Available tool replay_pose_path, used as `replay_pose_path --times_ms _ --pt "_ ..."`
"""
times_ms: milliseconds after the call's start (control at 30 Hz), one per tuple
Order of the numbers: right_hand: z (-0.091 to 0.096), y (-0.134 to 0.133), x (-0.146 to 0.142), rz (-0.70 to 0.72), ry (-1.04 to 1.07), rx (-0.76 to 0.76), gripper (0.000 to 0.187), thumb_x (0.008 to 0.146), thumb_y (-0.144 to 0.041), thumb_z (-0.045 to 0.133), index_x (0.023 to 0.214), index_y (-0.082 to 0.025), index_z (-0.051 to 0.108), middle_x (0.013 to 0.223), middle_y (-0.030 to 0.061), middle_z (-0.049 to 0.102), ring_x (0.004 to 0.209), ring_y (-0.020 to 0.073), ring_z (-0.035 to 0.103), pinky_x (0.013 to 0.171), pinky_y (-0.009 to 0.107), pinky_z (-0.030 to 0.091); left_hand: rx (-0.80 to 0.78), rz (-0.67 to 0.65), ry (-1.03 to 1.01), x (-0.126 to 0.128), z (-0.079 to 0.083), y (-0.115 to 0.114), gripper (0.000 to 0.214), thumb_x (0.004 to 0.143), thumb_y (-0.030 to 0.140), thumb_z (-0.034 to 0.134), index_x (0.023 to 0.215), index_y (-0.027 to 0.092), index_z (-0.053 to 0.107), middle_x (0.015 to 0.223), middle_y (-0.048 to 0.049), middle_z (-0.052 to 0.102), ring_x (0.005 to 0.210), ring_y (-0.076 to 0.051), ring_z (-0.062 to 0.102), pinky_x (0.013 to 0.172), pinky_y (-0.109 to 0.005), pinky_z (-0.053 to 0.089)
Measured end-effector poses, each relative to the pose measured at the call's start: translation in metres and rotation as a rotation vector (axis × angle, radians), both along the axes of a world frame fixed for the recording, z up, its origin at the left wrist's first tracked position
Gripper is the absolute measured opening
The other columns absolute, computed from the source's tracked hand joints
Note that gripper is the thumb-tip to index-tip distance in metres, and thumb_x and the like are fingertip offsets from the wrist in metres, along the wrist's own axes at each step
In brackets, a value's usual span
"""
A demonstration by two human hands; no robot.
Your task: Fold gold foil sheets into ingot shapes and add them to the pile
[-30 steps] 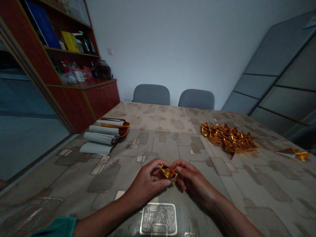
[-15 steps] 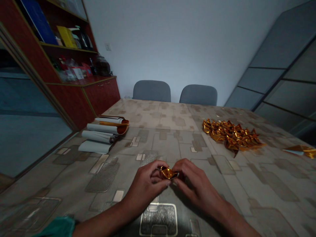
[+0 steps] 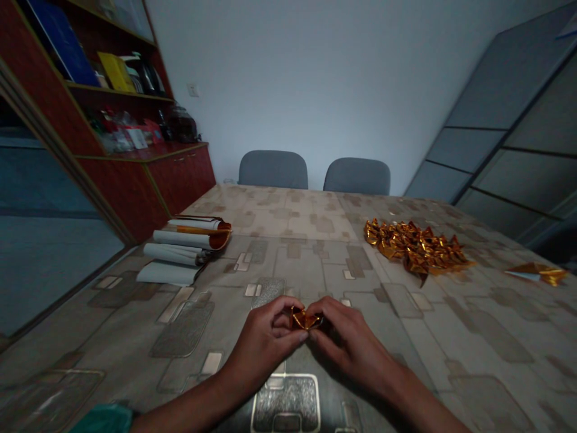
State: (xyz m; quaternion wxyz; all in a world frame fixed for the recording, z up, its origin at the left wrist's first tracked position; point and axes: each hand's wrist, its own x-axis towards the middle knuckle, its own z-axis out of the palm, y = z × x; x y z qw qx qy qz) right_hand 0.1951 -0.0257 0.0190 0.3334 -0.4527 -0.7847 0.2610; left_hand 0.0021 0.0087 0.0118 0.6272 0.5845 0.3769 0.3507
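Observation:
Between my two hands, just above the near part of the table, is a small folded gold foil paper piece (image 3: 305, 319), shiny and boat-like in shape. My left hand (image 3: 268, 331) grips its left end, the thumb in front and the fingers curled behind. At its right end, my right hand (image 3: 345, 331) pinches it between thumb and fingers. The fingers partly hide both ends of the piece. Farther off to the right lies a pile of similar folded gold foil pieces (image 3: 415, 243).
Rolled sheets of paper (image 3: 175, 255), white outside and gold inside, lie at the table's left. A loose gold foil piece (image 3: 538, 273) rests at the far right. A patterned cloth covers the table (image 3: 288, 222). Two grey chairs (image 3: 273, 169) stand behind it, near a red cabinet (image 3: 180, 177).
My right hand has shifted slightly inward, and its fingers now cover more of the foil piece's right end. The whole view has turned a little; the things on the table have not moved.

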Motion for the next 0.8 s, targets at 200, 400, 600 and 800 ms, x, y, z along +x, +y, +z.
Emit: replay_pose_path --times_ms 200,400,600,800 --pt "-0.003 0.0 -0.004 -0.032 0.021 0.048 0.016 0.092 -0.009 0.06 0.101 -0.022 0.06 0.093 0.0012 0.066 0.085 0.0167 0.061 0.076 0.028 0.046 -0.014 -0.043 -0.064 0.0 -0.008 0.004 0.025 0.074 0.018 0.075 0.097 0.017 0.065 0.09 -0.0031 0.073 0.083 -0.019 0.069 0.073 -0.027 0.051" --pt "-0.001 -0.003 -0.004 -0.052 0.063 0.018 0.021 0.091 -0.01 0.062 0.108 -0.023 0.061 0.098 0.0019 0.068 0.085 0.0168 0.062 0.074 0.028 0.047 -0.053 -0.089 -0.137 -0.001 -0.012 0.009 0.026 0.072 0.019 0.078 0.094 0.016 0.064 0.092 -0.0039 0.073 0.086 -0.018 0.069 0.077 -0.027 0.051" --pt "-0.002 -0.002 -0.002 -0.053 0.118 0.066 0.028 0.091 -0.014 0.063 0.116 -0.025 0.059 0.101 0.0032 0.069 0.083 0.0174 0.063 0.074 0.029 0.048 -0.042 -0.029 -0.131 -0.002 -0.01 0.008 0.046 0.069 0.017 0.08 0.109 0.019 0.057 0.099 -0.0039 0.071 0.09 -0.02 0.071 0.08 -0.031 0.053" --pt "-0.002 -0.002 -0.002 -0.055 0.101 0.03 0.024 0.091 -0.013 0.062 0.113 -0.024 0.06 0.099 0.0033 0.069 0.085 0.018 0.064 0.073 0.03 0.048 -0.063 -0.072 -0.112 -0.002 -0.01 0.007 0.03 0.072 0.017 0.078 0.094 0.018 0.057 0.089 -0.0021 0.072 0.081 -0.015 0.068 0.072 -0.024 0.05"
